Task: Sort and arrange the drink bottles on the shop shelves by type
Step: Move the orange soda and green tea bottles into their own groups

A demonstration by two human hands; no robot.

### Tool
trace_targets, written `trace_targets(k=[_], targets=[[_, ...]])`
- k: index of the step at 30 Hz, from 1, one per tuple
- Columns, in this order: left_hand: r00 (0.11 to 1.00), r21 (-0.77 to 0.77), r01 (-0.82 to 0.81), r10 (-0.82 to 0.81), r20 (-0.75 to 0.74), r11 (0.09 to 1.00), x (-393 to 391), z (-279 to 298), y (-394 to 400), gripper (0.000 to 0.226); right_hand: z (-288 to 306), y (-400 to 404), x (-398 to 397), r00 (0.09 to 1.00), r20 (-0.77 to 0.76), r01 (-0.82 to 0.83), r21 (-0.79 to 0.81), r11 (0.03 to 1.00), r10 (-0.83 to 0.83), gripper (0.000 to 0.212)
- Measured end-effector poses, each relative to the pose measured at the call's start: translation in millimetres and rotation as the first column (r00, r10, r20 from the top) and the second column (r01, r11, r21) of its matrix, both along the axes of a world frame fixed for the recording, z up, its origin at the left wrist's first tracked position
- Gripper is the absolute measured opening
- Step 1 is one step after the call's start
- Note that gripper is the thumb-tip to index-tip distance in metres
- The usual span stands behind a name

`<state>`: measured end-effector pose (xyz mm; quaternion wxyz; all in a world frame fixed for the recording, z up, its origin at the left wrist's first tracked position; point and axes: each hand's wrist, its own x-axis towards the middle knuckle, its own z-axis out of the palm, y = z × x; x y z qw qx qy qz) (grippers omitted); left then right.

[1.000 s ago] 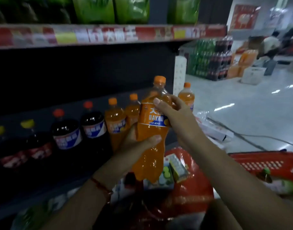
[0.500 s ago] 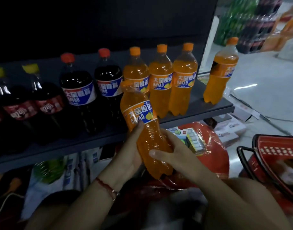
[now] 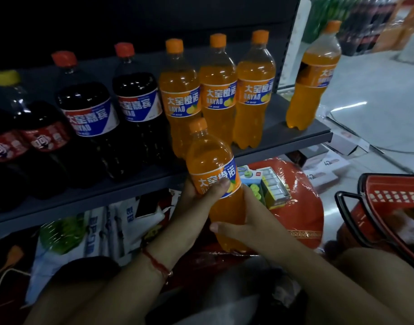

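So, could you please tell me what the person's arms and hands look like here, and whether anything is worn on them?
Both forearms are bare, with no sleeves in view and no gloves. The left hand has a thin red string bracelet around its wrist, with a small knot or bead at one side. The right hand and its wrist carry no visible ring, watch or band. Fingernails look short and unpainted.

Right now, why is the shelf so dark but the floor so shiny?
Head view: the shelf sits in dim shadow, so the dark bottles nearly vanish; the floor glares white with reflected light; the far right background is blurred and the wide lens bends edges.
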<state>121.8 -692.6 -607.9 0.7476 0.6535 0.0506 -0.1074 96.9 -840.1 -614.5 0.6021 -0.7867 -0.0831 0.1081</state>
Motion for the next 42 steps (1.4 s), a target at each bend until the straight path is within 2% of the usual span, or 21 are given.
trace_targets(k=[5, 10, 14, 16, 17, 19, 20, 22, 24, 26, 28, 34, 39, 42], targets=[[0.998, 0.056, 0.054, -0.051, -0.038, 0.997, -7.9, 3.0, -24.1, 0.068, -6.7, -19.3, -7.2, 0.992, 0.036, 0.119, -0.017, 0.993, -0.118, 0.072], [0.989, 0.156, 0.133, -0.142, 0.047, 0.979, -4.5, 7.1, -46.4, 0.078, -4.0, -44.9, -5.2, 0.979, 0.086, 0.184, 0.007, 0.983, -0.184, 0.073], [0.935, 0.405, 0.239, -0.322, 0.150, 0.883, 6.4, 38.4, -54.1, 0.080, 11.4, -69.4, 13.2, 0.968, 0.143, 0.209, 0.012, 0.978, -0.209, 0.069], [0.901, 0.540, 0.201, -0.371, 0.227, 0.818, 17.5, 65.5, -55.5, 0.079, 22.2, -80.4, 27.6, 0.958, 0.102, 0.263, 0.055, 0.963, -0.267, 0.069], [0.875, 0.614, 0.127, -0.380, 0.301, 0.779, 25.3, 79.0, -55.9, 0.078, 28.4, -85.4, 36.3, 0.950, 0.087, 0.293, 0.093, 0.952, -0.301, 0.067], [0.777, 0.762, -0.129, -0.413, 0.475, 0.634, 42.6, 107.9, -57.4, 0.077, 44.6, -94.5, 55.9, 0.926, 0.078, 0.353, 0.166, 0.921, -0.369, 0.065], [0.707, 0.801, -0.290, -0.446, 0.548, 0.524, 53.9, 119.2, -58.5, 0.077, 53.4, -98.7, 66.7, 0.915, 0.081, 0.374, 0.199, 0.906, -0.396, 0.064], [0.573, 0.770, -0.560, -0.530, 0.626, 0.304, 79.9, 134.2, -64.6, 0.084, 67.4, -107.4, 88.7, 0.894, 0.100, 0.402, 0.247, 0.882, -0.436, 0.062], [0.532, 0.727, -0.673, -0.592, 0.605, 0.138, 106.6, 138.0, -73.9, 0.091, 72.1, -114.6, 109.9, 0.863, 0.110, 0.445, 0.296, 0.845, -0.493, 0.056], [0.547, 0.705, -0.709, -0.630, 0.551, 0.001, 127.7, 135.7, -82.6, 0.098, 70.1, -118.2, 128.8, 0.824, 0.118, 0.490, 0.342, 0.802, -0.554, 0.053], [0.558, 0.670, -0.736, -0.649, 0.517, -0.098, 142.3, 130.8, -88.1, 0.104, 66.5, -119.2, 145.1, 0.803, 0.132, 0.505, 0.366, 0.781, -0.581, 0.056], [0.573, 0.634, -0.761, -0.600, 0.559, -0.136, 163.6, 119.2, -89.0, 0.105, 49.6, -118.0, 178.3, 0.792, 0.223, 0.493, 0.315, 0.811, -0.568, 0.063], [0.544, 0.633, -0.770, -0.603, 0.583, -0.081, 169.6, 111.3, -84.2, 0.104, 36.6, -116.0, 196.1, 0.797, 0.173, 0.520, 0.290, 0.804, -0.578, 0.060], [0.531, 0.626, -0.777, -0.596, 0.603, -0.059, 170.4, 108.2, -84.1, 0.103, 32.0, -113.2, 205.4, 0.775, 0.203, 0.562, 0.214, 0.799, -0.599, 0.071]])
